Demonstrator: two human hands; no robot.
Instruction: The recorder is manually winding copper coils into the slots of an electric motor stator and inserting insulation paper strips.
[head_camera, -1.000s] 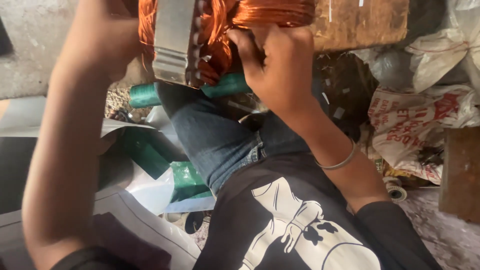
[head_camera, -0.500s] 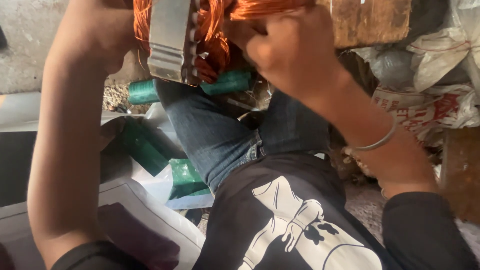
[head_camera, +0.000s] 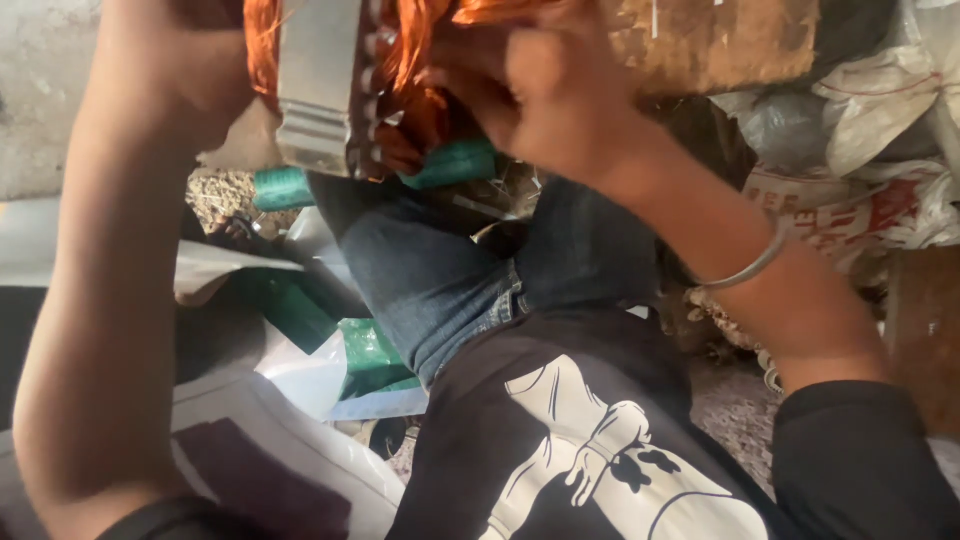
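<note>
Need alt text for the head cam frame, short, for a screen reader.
Seen from above, a seated person's right hand grips orange copper wire windings on a grey ribbed metal core, while the left hand steadies the core's other side. Jeans, a black printed shirt, a wooden block and plastic sacks surround them.
</note>
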